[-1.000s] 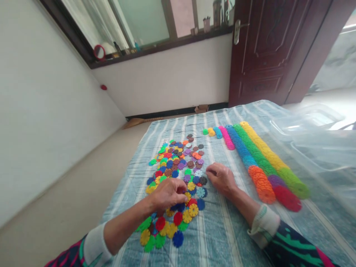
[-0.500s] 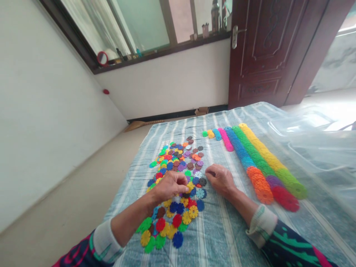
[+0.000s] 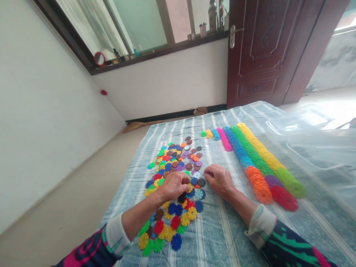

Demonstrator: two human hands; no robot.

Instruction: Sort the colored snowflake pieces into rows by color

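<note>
Many loose notched discs of mixed colours lie in a long pile, with a dark blue disc (image 3: 176,241) at its near end. Over the pile's middle is my left hand (image 3: 174,185), its fingers pinched together above a black disc (image 3: 182,198); whatever the fingertips hold is hidden. My right hand (image 3: 219,179) rests on the cloth just right of the pile, fingers curled in, and I cannot make out anything in them. Further right, overlapping discs form slanted rows by colour, among them a yellow row (image 3: 257,145), a green row (image 3: 250,150) and an orange group (image 3: 258,185).
A striped blue-grey cloth (image 3: 214,237) covers the surface. Clear plastic containers (image 3: 319,148) stand at the right. Beyond the far edge are a wall, a window sill (image 3: 155,53) and a dark red door (image 3: 258,55).
My left hand has shifted slightly right and up over the pile, and the black disc below it shows more. My right hand keeps nearly the same place. The view has moved slightly.
</note>
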